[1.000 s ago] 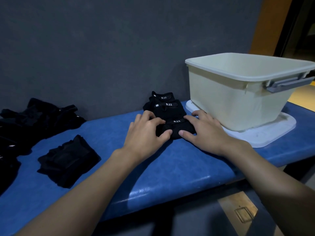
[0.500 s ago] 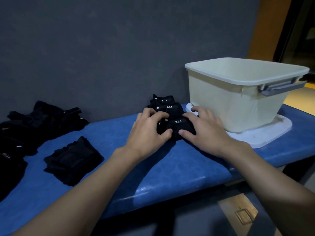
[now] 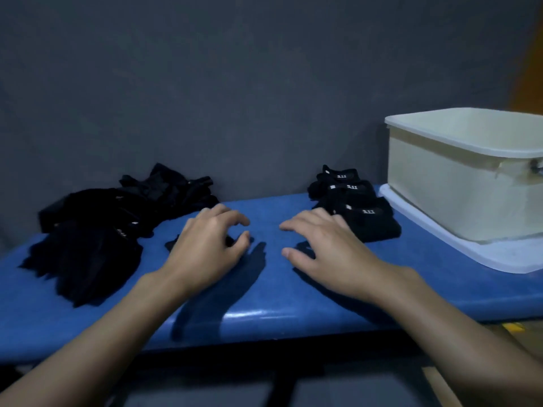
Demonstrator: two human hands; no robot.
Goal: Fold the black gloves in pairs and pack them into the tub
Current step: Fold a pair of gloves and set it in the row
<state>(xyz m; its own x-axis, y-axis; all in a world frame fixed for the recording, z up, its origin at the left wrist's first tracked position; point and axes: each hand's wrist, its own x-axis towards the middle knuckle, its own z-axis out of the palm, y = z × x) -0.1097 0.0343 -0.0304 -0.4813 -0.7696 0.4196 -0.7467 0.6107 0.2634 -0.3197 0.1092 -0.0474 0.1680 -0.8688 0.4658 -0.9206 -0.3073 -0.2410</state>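
Note:
Three folded black glove pairs [image 3: 357, 210] with white 5.11 labels lie in a row on the blue bench [image 3: 264, 289], just left of the cream tub [image 3: 452, 186]. My right hand [image 3: 326, 245] hovers beside the nearest pair with fingers spread and relaxed, holding nothing. My left hand [image 3: 208, 245] is over a small black glove [image 3: 172, 245] that shows at its edges, fingers loosely curved. Whether it touches the glove is unclear. A loose pile of black gloves [image 3: 97, 230] lies at the left. The tub's inside is hidden.
The tub stands on a white lid [image 3: 484, 254] at the bench's right end. A dark grey wall [image 3: 235, 98] runs directly behind the bench. The bench's front edge is near my forearms.
Both hands have come off the nearest folded pair and moved left. The left hand is now over the small glove, and the view has turned left.

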